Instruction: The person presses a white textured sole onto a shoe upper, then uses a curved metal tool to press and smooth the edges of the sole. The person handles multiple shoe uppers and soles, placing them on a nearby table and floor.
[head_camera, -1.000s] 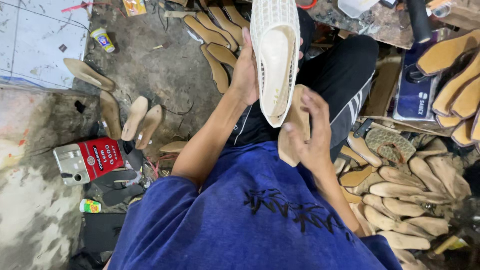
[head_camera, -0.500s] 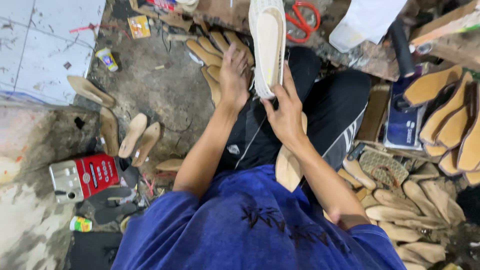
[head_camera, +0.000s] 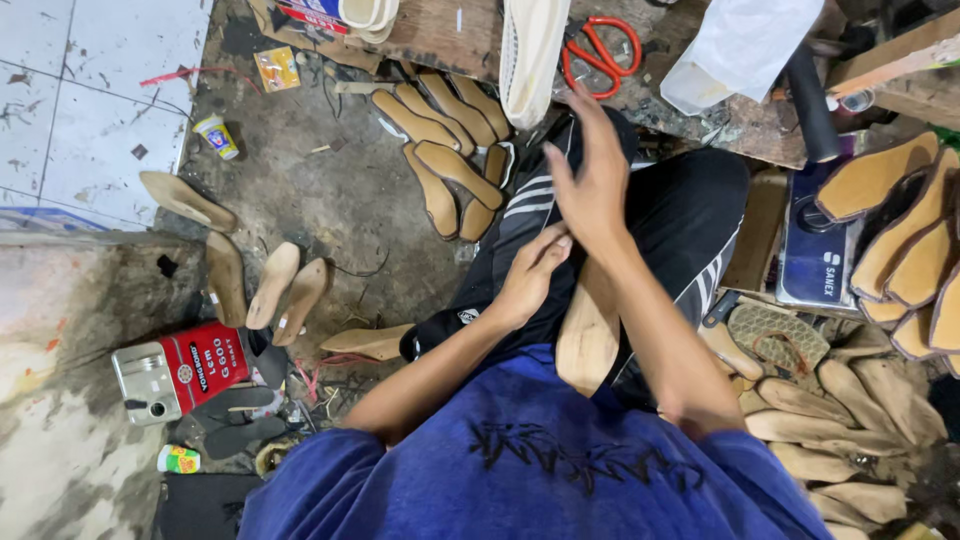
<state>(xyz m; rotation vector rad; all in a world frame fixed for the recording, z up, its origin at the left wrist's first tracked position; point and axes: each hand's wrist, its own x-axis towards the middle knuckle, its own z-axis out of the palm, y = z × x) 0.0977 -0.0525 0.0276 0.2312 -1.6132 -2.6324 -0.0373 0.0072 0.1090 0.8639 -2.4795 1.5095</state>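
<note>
both hands over the lap. right hand (head_camera: 592, 185) raised, fingers spread and loosely open, gripping nothing; it hovers just below the white woven shoe upper (head_camera: 527, 50), which lies on the wooden bench edge (head_camera: 440, 35), apart from the fingers. left hand (head_camera: 530, 275) lower, fingers curled against the right wrist and resting at the top of the tan wooden sole piece (head_camera: 588, 335) lying on the black trousers (head_camera: 690, 215); cannot tell whether it grips the piece.

change from half a second ago: then both hands were closed around the white upper, held up near the bench. now the upper is released on the bench, right hand has drawn back open, left hand has dropped to the lap. wooden piece unchanged in position.

surroundings: red-handled scissors (head_camera: 600, 55) on the bench beside the upper. row of tan insoles (head_camera: 445, 150) on the dirty concrete floor (head_camera: 320, 200). red tin (head_camera: 190, 370) at left, more insoles heaped at right (head_camera: 850, 400). white tiles (head_camera: 90, 90) upper left.
</note>
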